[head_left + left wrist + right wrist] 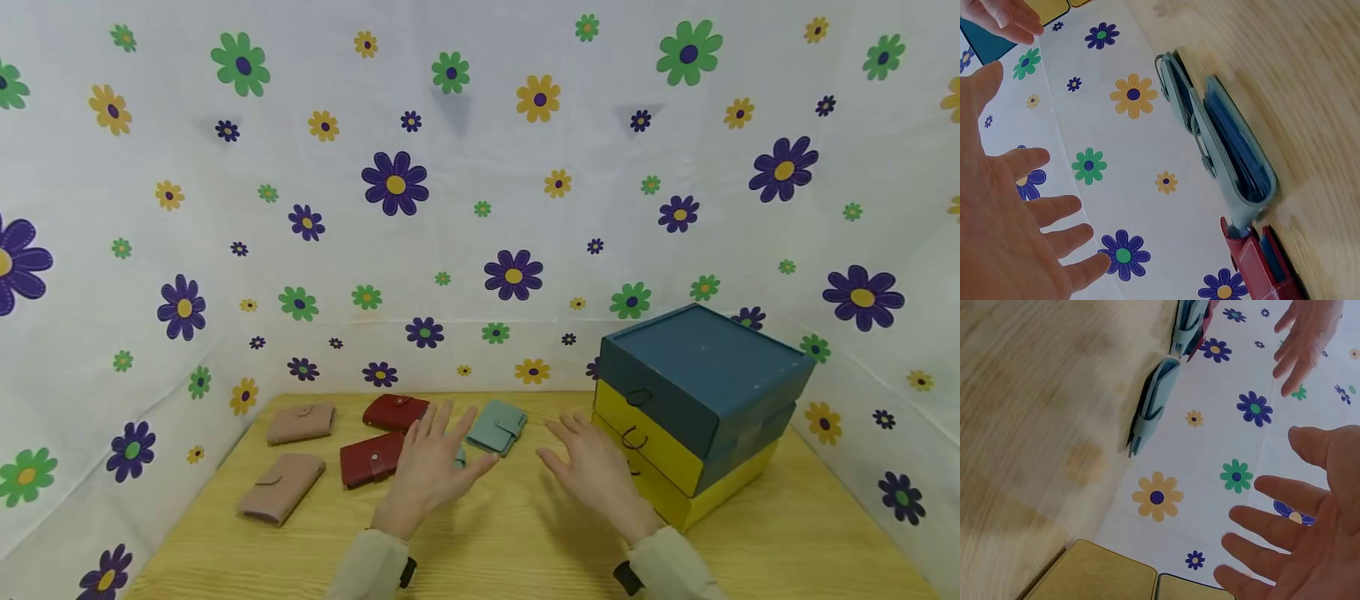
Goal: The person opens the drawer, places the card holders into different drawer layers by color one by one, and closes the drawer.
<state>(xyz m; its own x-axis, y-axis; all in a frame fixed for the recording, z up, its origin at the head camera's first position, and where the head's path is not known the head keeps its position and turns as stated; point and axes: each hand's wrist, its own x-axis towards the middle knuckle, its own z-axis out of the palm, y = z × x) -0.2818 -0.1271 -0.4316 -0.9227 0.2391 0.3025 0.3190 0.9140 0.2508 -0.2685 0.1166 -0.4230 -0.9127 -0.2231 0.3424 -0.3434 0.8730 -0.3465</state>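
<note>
The left hand (431, 475) and right hand (596, 467) are hovering empty, fingers spread; one pale-teal, strap-closed, leather-look wallet (497, 427) is lying between them, its twin (460, 457) partly hiding behind the left; pinching either across its strap would probably be keeping the inner leaves together; no brand or writing is showing legibly.

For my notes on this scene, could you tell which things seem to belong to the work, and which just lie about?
Likely part of the work, near the empty left hand and right hand:
teal wallets
red wallets
pink wallets
boxes

Likely only background:
table
flowered cloth
</note>
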